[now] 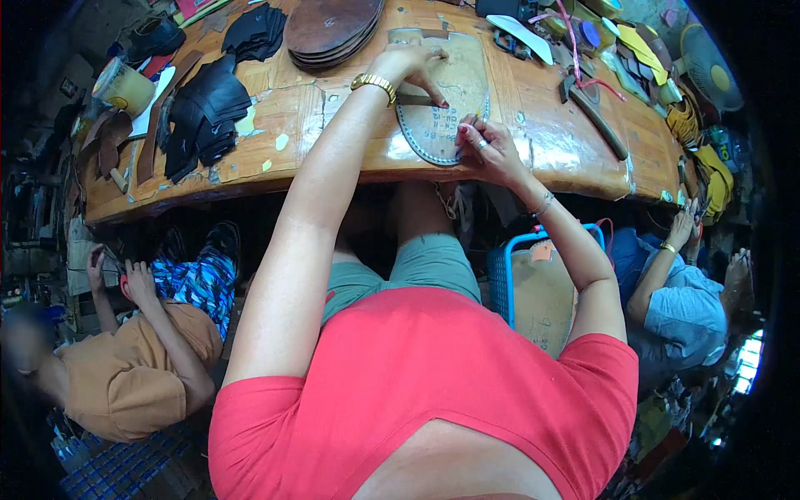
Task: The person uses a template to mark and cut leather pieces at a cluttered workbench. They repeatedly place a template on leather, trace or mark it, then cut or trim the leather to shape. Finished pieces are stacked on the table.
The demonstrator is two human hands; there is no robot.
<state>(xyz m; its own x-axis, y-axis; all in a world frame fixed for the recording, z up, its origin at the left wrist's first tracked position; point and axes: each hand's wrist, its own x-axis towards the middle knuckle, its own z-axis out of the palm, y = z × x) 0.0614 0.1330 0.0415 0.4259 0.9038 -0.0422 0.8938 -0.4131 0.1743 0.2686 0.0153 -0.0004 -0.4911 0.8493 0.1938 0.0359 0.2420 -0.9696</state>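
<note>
A tan, round-ended flat panel [462,79] with handwritten marks lies on the wooden table in front of me. Along its curved near edge runs a dark border with a row of pale dots. My left hand [412,68] lies on the panel's left side with fingers spread, pressing it down. At the near right edge, my right hand [493,152] has its fingers pinched together. A thin, slim thing seems to be between them, but it is too small to name.
Stacked brown leather pieces [333,33] and black leather pieces [204,117] lie left. A hammer [596,117] and pink cord [575,42] lie right. A white tub [123,87] stands far left. A blue basket [500,283] is beside my right leg. People sit on both sides.
</note>
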